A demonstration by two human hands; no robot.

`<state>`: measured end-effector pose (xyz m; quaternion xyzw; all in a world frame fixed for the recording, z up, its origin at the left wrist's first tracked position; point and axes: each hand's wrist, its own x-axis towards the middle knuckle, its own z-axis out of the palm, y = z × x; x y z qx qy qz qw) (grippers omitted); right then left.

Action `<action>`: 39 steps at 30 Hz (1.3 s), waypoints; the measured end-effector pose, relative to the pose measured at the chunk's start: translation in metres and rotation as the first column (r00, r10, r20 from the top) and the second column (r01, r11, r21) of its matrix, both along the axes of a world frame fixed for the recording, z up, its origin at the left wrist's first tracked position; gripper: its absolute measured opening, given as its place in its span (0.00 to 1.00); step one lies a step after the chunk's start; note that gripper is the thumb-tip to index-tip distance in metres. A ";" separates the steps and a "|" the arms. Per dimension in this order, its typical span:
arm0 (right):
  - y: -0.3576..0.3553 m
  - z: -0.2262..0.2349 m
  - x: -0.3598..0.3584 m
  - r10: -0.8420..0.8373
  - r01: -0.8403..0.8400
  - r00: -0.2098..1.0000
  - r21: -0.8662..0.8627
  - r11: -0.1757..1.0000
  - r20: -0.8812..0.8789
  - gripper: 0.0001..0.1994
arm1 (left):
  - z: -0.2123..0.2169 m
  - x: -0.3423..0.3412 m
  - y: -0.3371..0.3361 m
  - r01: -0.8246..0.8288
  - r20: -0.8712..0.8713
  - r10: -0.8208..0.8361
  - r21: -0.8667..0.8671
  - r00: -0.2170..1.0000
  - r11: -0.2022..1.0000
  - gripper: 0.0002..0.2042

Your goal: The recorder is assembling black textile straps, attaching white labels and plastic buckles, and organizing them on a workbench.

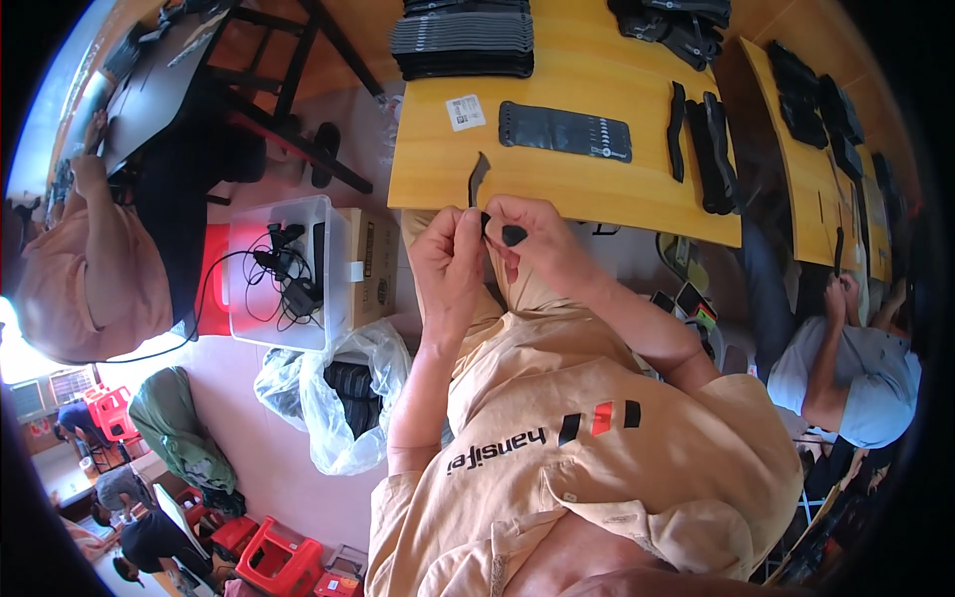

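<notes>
Both hands meet just off the near edge of the yellow table. My left hand (447,261) is closed in a pinch around a narrow black strip (477,177), whose curved end sticks up past the fingers. My right hand (542,244) is closed on the same black material, and a dark rounded end (513,235) shows by its fingers. The middle of the strip is hidden by the fingers. Beyond the hands a flat black sleeve with pale markings (564,131) lies on the table, beside a small white printed label (465,112).
On the yellow table (438,179) stand a stack of flat black pieces (463,45) and several long black strips (706,149). To my left are a clear bin with cables (282,269), a cardboard box (371,269) and a plastic bag (348,398). Other people sit on both sides.
</notes>
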<state>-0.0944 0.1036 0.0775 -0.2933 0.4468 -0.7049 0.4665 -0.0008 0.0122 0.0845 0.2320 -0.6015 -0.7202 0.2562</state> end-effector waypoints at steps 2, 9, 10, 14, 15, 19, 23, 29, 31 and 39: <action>0.000 -0.003 0.009 -0.131 0.157 0.965 0.102 0.982 -0.227 0.10 | 0.002 0.000 0.008 -0.039 0.021 0.040 -0.058 0.999 0.998 0.13; 0.010 0.003 0.028 -0.328 0.306 0.897 -0.119 0.945 -0.296 0.10 | 0.016 0.010 0.026 -0.024 -0.041 0.025 0.021 0.999 0.999 0.13; 0.013 0.008 0.030 -0.279 0.262 0.945 -0.115 0.958 -0.172 0.10 | 0.018 0.013 0.027 0.020 -0.060 -0.013 0.108 0.998 0.994 0.13; 0.033 0.028 0.029 -0.050 0.062 0.994 -0.131 0.989 0.096 0.10 | 0.036 0.032 0.023 0.262 -0.163 -0.217 0.349 0.962 0.900 0.14; 0.038 0.032 0.026 -0.045 0.056 0.996 -0.139 0.989 0.082 0.10 | 0.039 0.038 0.019 0.263 -0.175 -0.214 0.338 0.961 0.904 0.14; 0.047 0.035 0.011 -0.083 0.071 0.975 0.064 0.995 0.205 0.13 | 0.039 0.059 -0.016 0.352 -0.104 -0.342 0.436 0.934 0.828 0.14; 0.089 0.001 -0.037 -0.284 0.182 0.916 0.336 0.924 0.284 0.10 | 0.042 0.102 -0.058 0.237 -0.002 -0.285 0.563 0.958 0.792 0.14; 0.168 -0.028 -0.106 -0.621 0.534 0.777 0.414 0.737 0.102 0.10 | 0.038 0.240 -0.182 -0.347 -0.031 0.459 0.609 0.888 0.713 0.15; 0.171 -0.028 -0.111 -0.602 0.528 0.796 0.416 0.740 0.062 0.11 | 0.044 0.265 -0.200 -0.236 -0.155 0.388 0.574 0.909 0.784 0.14; 0.126 -0.004 -0.074 -0.145 0.221 0.970 0.468 0.856 -0.193 0.11 | 0.010 0.135 -0.152 -0.445 0.021 0.462 0.310 0.886 0.840 0.13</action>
